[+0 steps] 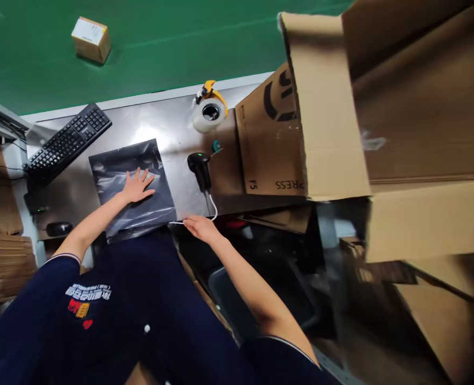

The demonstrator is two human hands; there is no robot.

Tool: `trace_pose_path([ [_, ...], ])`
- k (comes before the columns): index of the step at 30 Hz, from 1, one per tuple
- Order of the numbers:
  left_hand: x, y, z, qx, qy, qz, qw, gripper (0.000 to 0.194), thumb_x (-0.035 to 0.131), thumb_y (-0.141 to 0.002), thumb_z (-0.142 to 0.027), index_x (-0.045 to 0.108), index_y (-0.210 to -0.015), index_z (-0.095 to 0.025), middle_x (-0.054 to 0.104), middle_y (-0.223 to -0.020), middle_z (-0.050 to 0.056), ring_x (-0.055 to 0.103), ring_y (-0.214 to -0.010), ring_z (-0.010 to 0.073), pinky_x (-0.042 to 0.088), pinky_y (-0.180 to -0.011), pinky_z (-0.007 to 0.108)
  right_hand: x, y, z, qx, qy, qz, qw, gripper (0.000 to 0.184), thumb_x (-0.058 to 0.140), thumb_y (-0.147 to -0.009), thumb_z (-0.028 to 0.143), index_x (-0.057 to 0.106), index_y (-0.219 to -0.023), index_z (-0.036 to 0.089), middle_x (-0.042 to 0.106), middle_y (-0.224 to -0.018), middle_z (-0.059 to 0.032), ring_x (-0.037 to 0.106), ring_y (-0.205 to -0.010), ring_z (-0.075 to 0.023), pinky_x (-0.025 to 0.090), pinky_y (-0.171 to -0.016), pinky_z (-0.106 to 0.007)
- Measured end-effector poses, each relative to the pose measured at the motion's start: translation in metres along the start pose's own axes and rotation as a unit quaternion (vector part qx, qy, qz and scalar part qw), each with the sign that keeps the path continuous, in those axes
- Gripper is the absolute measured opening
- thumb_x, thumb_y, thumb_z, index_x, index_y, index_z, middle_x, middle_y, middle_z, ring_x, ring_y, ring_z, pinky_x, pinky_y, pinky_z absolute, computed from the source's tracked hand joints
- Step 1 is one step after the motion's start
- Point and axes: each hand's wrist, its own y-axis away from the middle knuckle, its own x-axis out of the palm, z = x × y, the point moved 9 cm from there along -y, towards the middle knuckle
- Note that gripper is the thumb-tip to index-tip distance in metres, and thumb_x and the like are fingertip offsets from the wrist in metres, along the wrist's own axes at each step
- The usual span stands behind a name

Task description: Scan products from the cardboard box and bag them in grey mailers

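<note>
My left hand (138, 186) lies flat with fingers spread on a dark grey plastic mailing bag (148, 208), which is spread on the metal table. At the bag's near right corner, my right hand (200, 229) is closed in a pinch. A thin white strip (176, 223) runs from its fingertips to that corner; whether it joins the scanner's cable behind the hand, I cannot tell. Beyond my right hand rests a black barcode scanner (200, 170) with a white cable (214, 206).
A keyboard (70, 139) and mouse (59, 229) are on the left of the table (140, 120). A tape dispenser (209, 112) stands at the back. Large cardboard boxes (271, 136) crowd the right. A small carton (91, 41) sits on the green surface beyond.
</note>
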Motion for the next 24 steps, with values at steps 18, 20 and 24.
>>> trace_pose_path([
  [18,-0.034,0.004,0.003,0.064,-0.165,-0.087,0.980,0.065,0.044,-0.107,-0.046,0.039,-0.168,-0.022,0.024,-0.178,0.015,0.018,-0.167,0.0361,0.000,-0.133,0.066,0.006,0.041,-0.028,0.032,-0.004,-0.029,0.999,0.026,0.058,-0.100,0.021,0.079,-0.116,0.016,0.077,-0.106,-0.0125,0.067,-0.099,-0.0278,0.050,-0.097,-0.043],
  [20,-0.043,0.050,0.030,0.031,-0.182,-0.117,0.976,0.064,0.041,-0.109,-0.045,0.041,-0.167,-0.019,0.028,-0.177,0.017,0.020,-0.167,0.0360,0.002,-0.134,0.064,-0.012,0.023,-0.044,0.058,-0.011,-0.065,0.996,0.037,0.052,-0.102,0.019,0.073,-0.132,0.015,0.076,-0.124,-0.0157,0.067,-0.113,-0.0303,0.049,-0.101,-0.044],
  [24,-0.015,0.132,0.076,0.055,-0.193,-0.018,0.980,0.063,0.042,-0.108,-0.049,0.044,-0.166,-0.023,0.039,-0.172,0.016,0.030,-0.164,0.0351,0.008,-0.134,0.060,-0.043,-0.039,-0.059,0.004,0.013,-0.099,0.995,0.055,0.049,-0.104,0.023,0.051,-0.158,0.015,0.055,-0.160,-0.0200,0.052,-0.145,-0.0369,0.038,-0.119,-0.055],
])
